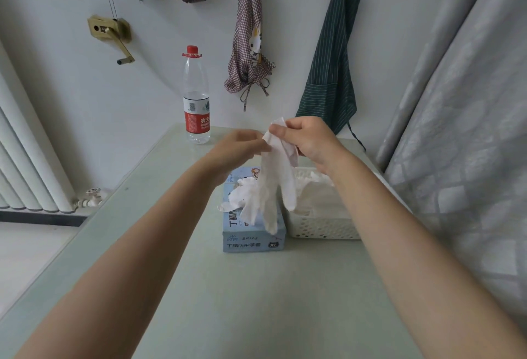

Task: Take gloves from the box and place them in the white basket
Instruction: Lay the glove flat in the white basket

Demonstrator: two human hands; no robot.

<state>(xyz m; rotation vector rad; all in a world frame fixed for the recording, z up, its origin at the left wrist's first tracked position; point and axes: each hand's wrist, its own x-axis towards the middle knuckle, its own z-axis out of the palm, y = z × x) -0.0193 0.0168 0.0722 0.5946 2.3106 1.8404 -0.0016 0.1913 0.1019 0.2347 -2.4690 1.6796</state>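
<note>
Head view: hiding part of the box (pixel 253 240) and basket (pixel 322 227) behind a dangling white glove (pixel 275 184). Pinching its cuff with left hand (pixel 242 144) and right hand (pixel 309 140), above the box. Standing behind: water bottle (pixel 196 96). Stretching below: pale green bench (pixel 256 301); hanging on the wall: aprons (pixel 330 67).

White glove (pixel 275 184), pale blue box (pixel 253 240), white basket (pixel 322 227), red-labelled bottle (pixel 196 96).

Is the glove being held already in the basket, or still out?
Out. The glove hangs from both hands, left and right, above the box; the basket sits beside it.
</note>
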